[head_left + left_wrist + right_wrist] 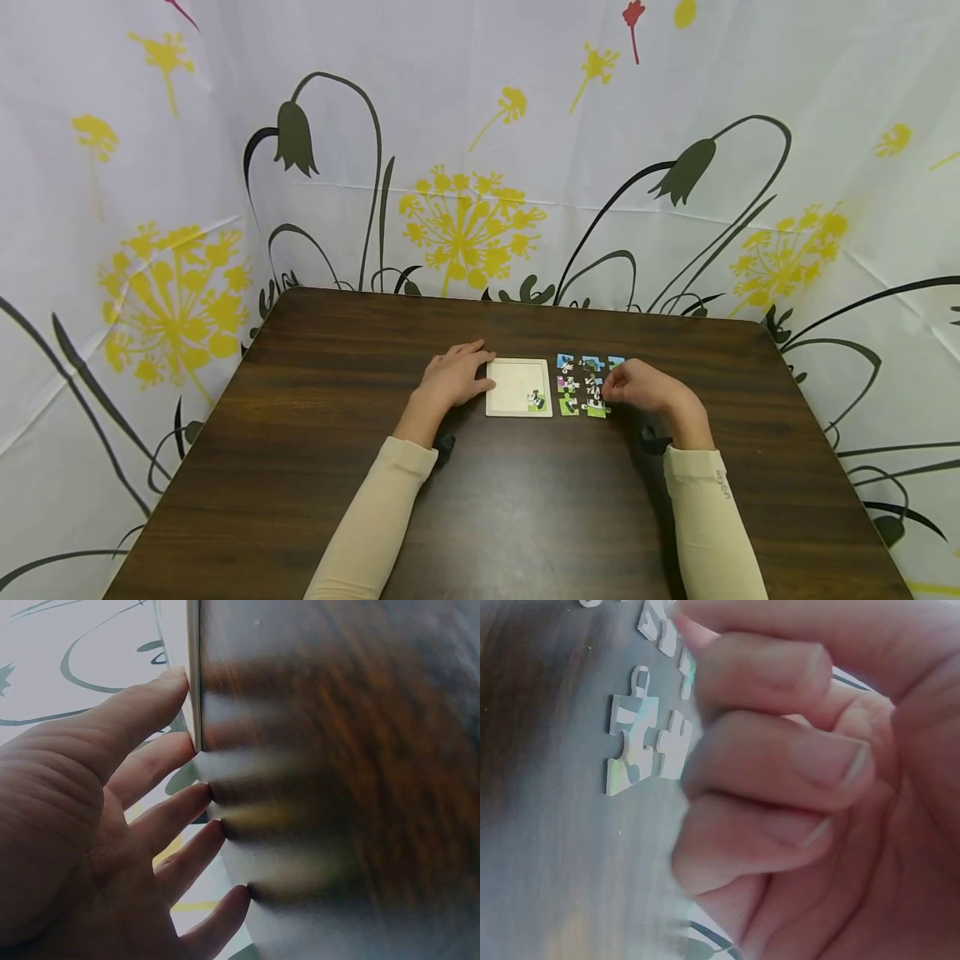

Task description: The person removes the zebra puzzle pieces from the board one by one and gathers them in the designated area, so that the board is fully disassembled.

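Note:
A shallow, pale square puzzle tray (514, 385) lies on the table, with one printed puzzle piece (536, 401) in its lower right corner. My left hand (452, 377) rests at the tray's left side, fingers spread. In the left wrist view, its thumb (146, 701) touches the tray's edge (194, 682) and the other fingertips meet the tabletop. To the right of the tray, my right hand (647, 387) pinches a puzzle piece, mostly hidden by the fingers, at the right side of several loose pieces (568, 405). Its other fingers (765, 761) are curled.
The loose pieces lie in rough rows on a dark brown wooden table (525, 508); some show in the right wrist view as flat pieces (634, 714). Behind the table's far edge hangs a white curtain (465, 50) with flower prints.

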Action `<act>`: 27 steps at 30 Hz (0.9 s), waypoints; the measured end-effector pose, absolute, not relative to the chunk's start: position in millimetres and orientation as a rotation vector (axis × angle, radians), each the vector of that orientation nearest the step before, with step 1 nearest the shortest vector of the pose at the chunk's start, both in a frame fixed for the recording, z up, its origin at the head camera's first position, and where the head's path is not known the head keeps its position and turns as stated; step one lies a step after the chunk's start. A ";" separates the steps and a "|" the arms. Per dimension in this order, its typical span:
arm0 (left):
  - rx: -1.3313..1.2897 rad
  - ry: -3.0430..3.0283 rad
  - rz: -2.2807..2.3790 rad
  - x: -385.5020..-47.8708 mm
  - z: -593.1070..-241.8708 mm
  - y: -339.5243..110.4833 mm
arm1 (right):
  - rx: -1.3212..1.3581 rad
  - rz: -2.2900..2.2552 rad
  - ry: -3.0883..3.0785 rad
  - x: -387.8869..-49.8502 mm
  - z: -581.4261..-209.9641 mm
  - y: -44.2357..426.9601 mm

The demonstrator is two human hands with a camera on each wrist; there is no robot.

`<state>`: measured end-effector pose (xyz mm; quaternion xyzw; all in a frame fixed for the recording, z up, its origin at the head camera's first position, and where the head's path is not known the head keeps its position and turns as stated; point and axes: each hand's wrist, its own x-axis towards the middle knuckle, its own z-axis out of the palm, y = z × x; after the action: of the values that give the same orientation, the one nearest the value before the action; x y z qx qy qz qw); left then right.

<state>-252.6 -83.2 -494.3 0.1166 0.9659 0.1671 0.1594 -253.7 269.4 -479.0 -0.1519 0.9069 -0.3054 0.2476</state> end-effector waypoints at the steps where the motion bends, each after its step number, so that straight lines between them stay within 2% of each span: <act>1: 0.333 2.760 0.477 -252.7 -494.1 -82.9 | -0.417 -0.838 2.483 -253.8 -477.9 269.4; 8: 0.338 2.756 0.481 -252.7 -493.4 -82.5 | -0.509 -0.890 2.533 -252.2 -473.8 258.6; 20: 0.354 2.754 0.502 -251.4 -492.8 -85.3 | -0.672 -0.813 2.490 -240.7 -481.0 186.4; 27: 0.370 2.749 0.518 -250.5 -492.1 -85.7 | -0.639 -0.722 2.522 -238.2 -493.1 169.9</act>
<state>-250.5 -85.7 -492.1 0.1294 0.9618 0.1812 0.1594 -238.2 169.9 -493.1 -0.2309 0.9114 -0.2608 0.2192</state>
